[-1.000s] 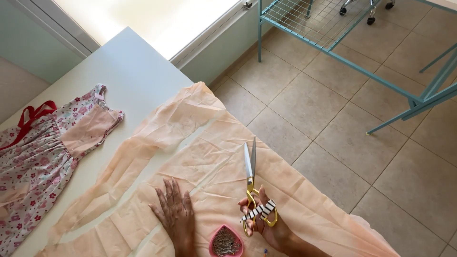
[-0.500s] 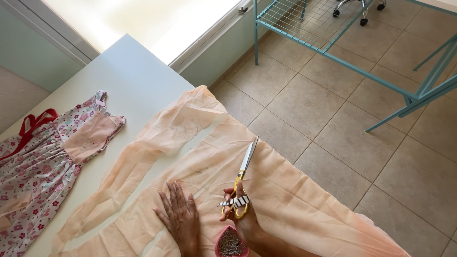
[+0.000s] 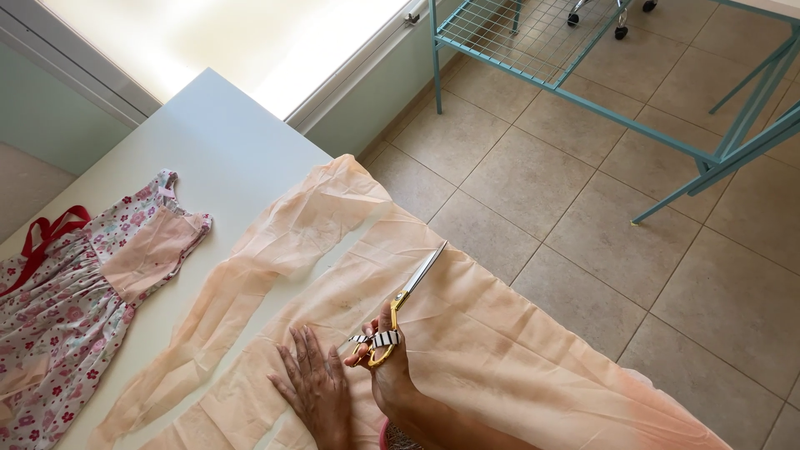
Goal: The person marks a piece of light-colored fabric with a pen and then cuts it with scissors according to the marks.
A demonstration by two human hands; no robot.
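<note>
My right hand (image 3: 390, 375) grips yellow-handled scissors (image 3: 400, 307) whose shut blades point up and right over a large sheet of thin peach fabric (image 3: 492, 350) that drapes off the white table (image 3: 225, 142). My left hand (image 3: 315, 390) lies flat, fingers spread, on the fabric just left of the scissors. A separate long strip of the same peach fabric (image 3: 250, 267) lies to the left, with a bare gap of table between it and the sheet.
A small floral dress (image 3: 75, 308) with a pink bodice and red ribbon lies at the table's left. Beyond the table edge is tiled floor (image 3: 583, 208), with a turquoise metal rack (image 3: 583, 67) at the top right.
The scissors tilted from pointing straight up to pointing up-right, and my right hand shifted left toward my left hand. The pink pincushion near my wrists is almost out of view.
</note>
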